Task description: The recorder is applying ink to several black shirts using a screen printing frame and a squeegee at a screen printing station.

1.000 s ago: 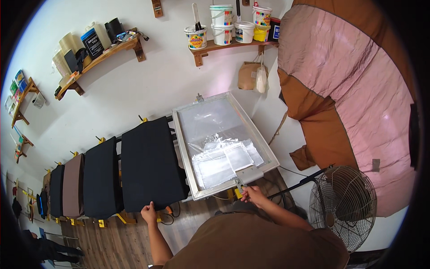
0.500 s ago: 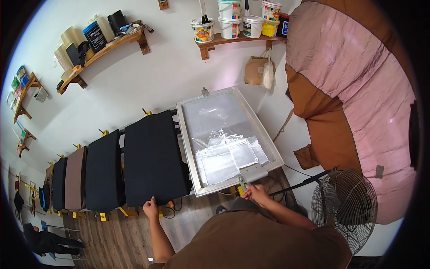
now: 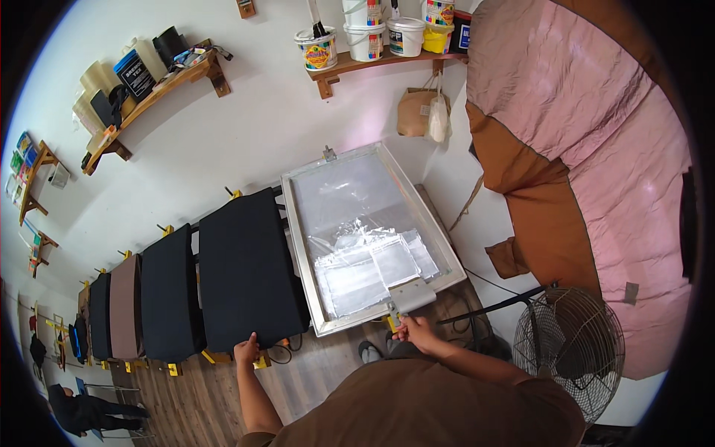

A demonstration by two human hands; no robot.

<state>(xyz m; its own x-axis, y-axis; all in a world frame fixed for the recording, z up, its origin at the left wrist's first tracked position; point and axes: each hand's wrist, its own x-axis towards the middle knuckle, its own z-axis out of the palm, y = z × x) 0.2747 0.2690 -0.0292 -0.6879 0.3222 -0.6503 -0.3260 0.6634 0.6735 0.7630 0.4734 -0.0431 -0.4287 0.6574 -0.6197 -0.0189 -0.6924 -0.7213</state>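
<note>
My left hand [image 3: 246,347] is closed on the near edge of the nearest black fabric-covered board [image 3: 242,261], thumb on top. To its right lies a silver screen frame [image 3: 298,238] with translucent mesh; shiny tape or film covers its lower part. My right hand [image 3: 413,330] grips the clamp [image 3: 393,320] at the middle-right of the frame's near edge, beside a grey metal plate [image 3: 413,296]. Further black boards [image 3: 167,290] and a brown board [image 3: 125,305] stand in a row to the left, on yellow supports.
A wire fan [image 3: 566,350] stands right, before pink-and-brown draped fabric [image 3: 581,149]. Shelves [image 3: 335,68] with buckets and bottles line the wall, a bag [image 3: 417,112] beneath. A person in dark clothes [image 3: 82,410] is at lower left. Cables [image 3: 287,354] lie on the floor.
The view has shifted slightly, and my feet show more below the frame. Both hands keep the same holds on the board's edge and the clamp.
</note>
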